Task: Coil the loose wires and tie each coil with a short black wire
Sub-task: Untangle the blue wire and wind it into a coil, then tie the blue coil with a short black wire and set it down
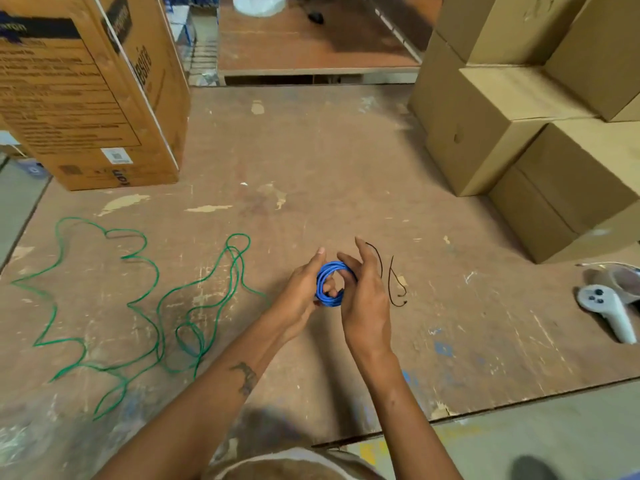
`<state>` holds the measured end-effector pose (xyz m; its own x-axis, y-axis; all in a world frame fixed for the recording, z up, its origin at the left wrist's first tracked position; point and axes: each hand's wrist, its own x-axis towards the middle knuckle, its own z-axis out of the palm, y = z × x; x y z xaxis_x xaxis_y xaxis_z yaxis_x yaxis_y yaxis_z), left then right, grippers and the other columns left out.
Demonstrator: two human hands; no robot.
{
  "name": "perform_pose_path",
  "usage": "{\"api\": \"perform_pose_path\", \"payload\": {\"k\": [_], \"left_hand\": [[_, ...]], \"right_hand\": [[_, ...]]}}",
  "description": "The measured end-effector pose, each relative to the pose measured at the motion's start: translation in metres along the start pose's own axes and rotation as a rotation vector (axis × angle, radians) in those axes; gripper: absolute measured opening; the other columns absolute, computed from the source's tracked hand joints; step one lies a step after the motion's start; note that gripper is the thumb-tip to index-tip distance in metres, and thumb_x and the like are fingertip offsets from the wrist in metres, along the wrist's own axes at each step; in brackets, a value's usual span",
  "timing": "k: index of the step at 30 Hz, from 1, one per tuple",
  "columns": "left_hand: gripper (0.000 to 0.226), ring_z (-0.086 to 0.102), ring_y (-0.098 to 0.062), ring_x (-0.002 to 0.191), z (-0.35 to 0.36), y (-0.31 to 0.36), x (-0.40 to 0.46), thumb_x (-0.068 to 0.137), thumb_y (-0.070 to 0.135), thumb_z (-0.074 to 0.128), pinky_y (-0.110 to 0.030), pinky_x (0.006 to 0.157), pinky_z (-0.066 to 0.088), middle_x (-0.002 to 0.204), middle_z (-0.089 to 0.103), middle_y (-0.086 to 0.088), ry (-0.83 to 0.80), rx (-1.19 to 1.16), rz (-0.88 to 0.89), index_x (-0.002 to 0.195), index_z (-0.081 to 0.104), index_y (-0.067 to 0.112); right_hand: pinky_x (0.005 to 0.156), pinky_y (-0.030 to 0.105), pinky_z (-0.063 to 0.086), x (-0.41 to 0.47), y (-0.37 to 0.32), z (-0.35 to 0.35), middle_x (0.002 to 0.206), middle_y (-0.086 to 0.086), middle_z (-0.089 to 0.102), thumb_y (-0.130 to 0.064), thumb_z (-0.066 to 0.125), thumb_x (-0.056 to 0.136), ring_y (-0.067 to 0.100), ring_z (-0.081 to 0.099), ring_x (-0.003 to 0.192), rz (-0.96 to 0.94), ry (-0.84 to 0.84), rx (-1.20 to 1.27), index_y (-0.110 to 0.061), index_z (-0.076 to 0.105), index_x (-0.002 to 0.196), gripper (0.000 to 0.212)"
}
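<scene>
Blue coil wound and held over the worn table [311,150], ready for its tie.

Left of the coil, the green wire [145,306] sprawls loose, not yet coiled. My left hand [299,299] grips the blue coil [332,284], fingers through its centre; my right hand [363,299] cups its far side. It looks tight and even. I'd keep the loops pinched while reaching for the short black wires [394,282] just right of it.

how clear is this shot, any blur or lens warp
Head view: wide-angle warp bows the table edges and leans the cardboard boxes; soft overall, box print smeared; blue coil and both hands fairly sharp; flat light, faint shadows, no glare.
</scene>
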<state>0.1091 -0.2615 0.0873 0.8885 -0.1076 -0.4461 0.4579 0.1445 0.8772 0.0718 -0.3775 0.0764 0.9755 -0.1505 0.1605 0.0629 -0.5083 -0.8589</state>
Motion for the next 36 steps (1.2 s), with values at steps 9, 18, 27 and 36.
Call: {"api": "perform_pose_path", "payload": {"k": [9, 18, 27, 36], "left_hand": [[0.044, 0.027, -0.014, 0.052, 0.029, -0.004, 0.028, 0.109, 0.032, 0.047, -0.027, 0.056, 0.029, 0.05, 0.031, 0.005, 0.082, -0.026, 0.087, 0.068, 0.046, 0.016], [0.035, 0.046, -0.007, 0.057, 0.051, -0.048, 0.044, 0.109, 0.032, 0.046, -0.023, 0.063, 0.038, 0.058, 0.051, 0.011, 0.105, 0.074, 0.048, 0.079, 0.057, 0.016], [0.032, 0.045, -0.008, 0.064, 0.066, -0.063, 0.058, 0.104, 0.036, 0.057, -0.025, 0.071, 0.044, 0.068, 0.044, 0.003, 0.209, 0.212, 0.166, 0.077, 0.053, 0.019], [0.039, 0.038, -0.011, 0.062, 0.074, -0.059, 0.067, 0.106, 0.033, 0.053, -0.031, 0.083, 0.043, 0.06, 0.03, 0.009, 0.236, 0.17, 0.109, 0.071, 0.043, 0.021]], "right_hand": [[0.1, 0.011, 0.049, 0.026, 0.028, -0.021, 0.134, -0.01, 0.072, -0.006, 0.06, 0.106, -0.007, 0.066, 0.12, 0.005, 0.021, 0.078, -0.027, 0.041, 0.161, 0.062], [0.099, 0.023, 0.057, 0.023, 0.084, -0.039, 0.124, -0.011, 0.078, -0.011, 0.075, 0.098, 0.0, 0.071, 0.118, 0.117, 0.0, 0.23, -0.016, 0.08, 0.122, 0.025], [0.09, 0.012, 0.051, 0.032, 0.114, -0.062, 0.124, -0.015, 0.076, -0.031, 0.057, 0.11, -0.005, 0.069, 0.114, 0.169, -0.088, 0.099, -0.021, 0.074, 0.13, 0.028], [0.077, 0.038, 0.052, 0.045, 0.162, -0.05, 0.106, 0.011, 0.068, -0.024, 0.063, 0.1, 0.036, 0.068, 0.094, 0.224, -0.167, -0.556, -0.016, 0.075, 0.114, 0.02]]}}
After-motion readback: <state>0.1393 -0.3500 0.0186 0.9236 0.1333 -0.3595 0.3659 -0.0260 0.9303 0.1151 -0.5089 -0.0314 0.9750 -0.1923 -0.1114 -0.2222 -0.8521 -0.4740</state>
